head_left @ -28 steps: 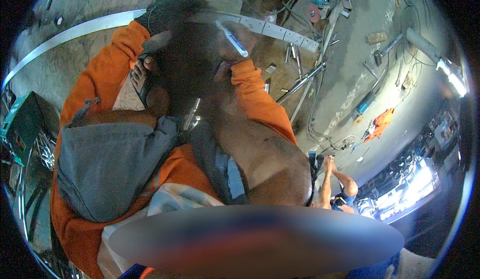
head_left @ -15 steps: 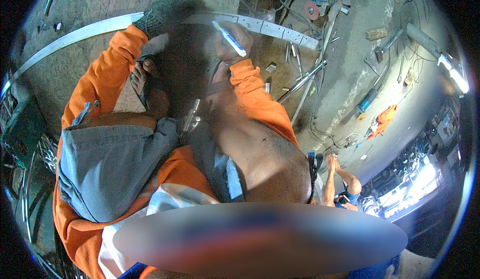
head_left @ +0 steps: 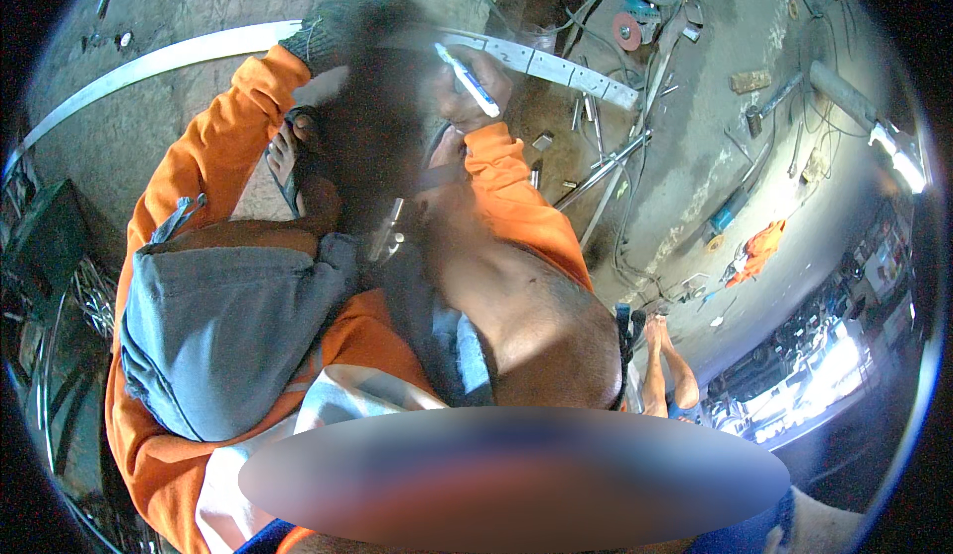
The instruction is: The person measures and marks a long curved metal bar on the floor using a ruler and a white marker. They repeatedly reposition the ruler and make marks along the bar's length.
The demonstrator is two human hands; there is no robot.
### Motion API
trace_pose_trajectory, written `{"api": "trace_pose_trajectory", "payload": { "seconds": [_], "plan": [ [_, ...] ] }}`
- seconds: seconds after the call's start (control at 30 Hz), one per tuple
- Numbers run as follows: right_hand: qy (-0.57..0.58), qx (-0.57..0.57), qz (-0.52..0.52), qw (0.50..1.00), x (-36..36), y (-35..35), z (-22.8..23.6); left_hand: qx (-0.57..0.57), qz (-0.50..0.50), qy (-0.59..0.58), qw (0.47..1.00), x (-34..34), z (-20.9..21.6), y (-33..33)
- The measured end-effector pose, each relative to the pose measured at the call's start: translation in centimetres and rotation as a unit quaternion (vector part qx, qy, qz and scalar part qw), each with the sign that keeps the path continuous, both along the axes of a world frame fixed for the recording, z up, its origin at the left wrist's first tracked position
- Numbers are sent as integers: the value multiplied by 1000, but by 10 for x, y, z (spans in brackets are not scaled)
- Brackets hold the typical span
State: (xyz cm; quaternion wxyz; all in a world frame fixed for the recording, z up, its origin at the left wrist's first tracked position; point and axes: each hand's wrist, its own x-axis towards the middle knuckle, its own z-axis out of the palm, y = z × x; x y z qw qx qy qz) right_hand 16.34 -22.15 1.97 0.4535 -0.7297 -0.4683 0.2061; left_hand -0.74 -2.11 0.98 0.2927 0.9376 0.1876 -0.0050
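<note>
A long, pale, flat metal strip (head_left: 149, 75) curves across the upper part of the view, with dark cross marks along its right portion. My left hand (head_left: 345, 26), in a dark knitted glove, is closed over the strip's middle. A blurred dark patch hides part of its fingertips. To the right, my bare right hand (head_left: 488, 85) grips a white and blue marker pen (head_left: 471, 81), close to the strip's near edge. The pen slants up and left, and what its upper end touches is unclear. My feet are below the strip, one sandalled foot (head_left: 286, 162) at the left.
Metal tube pieces (head_left: 606, 167) lie right of my hand, near cables. An angle grinder (head_left: 635, 3) with a pinkish disc is at upper right, another blue power tool (head_left: 728, 211) farther right. An orange cloth (head_left: 759, 251), a lit lamp (head_left: 898, 157) and another person's legs (head_left: 667, 365) are beyond.
My gloved left hand has shifted slightly right along the strip. The pen remains in my right hand, and the whole view has moved a little. The other person's legs show differently.
</note>
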Motion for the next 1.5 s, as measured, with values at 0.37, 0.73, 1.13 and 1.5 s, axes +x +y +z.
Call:
{"api": "trace_pose_trajectory", "payload": {
  "seconds": [0.37, 0.73, 1.13, 1.5],
  "plan": [
    [-69, 38, -6, 997, -1, 7, -3, -19, 23, -19, 999, 0, -3, -2],
    [-65, 30, -9, 997, -2, 8, -2, 8, 13, 40, 999, 1, -5, -2],
    [-88, 33, 0, 996, -2, 12, -2, -34, 35, 25, 998, 2, -1, -2],
    [-91, 30, -4, 995, -3, 13, -1, -33, 29, 19, 999, 2, -6, -2]
  ]
}}
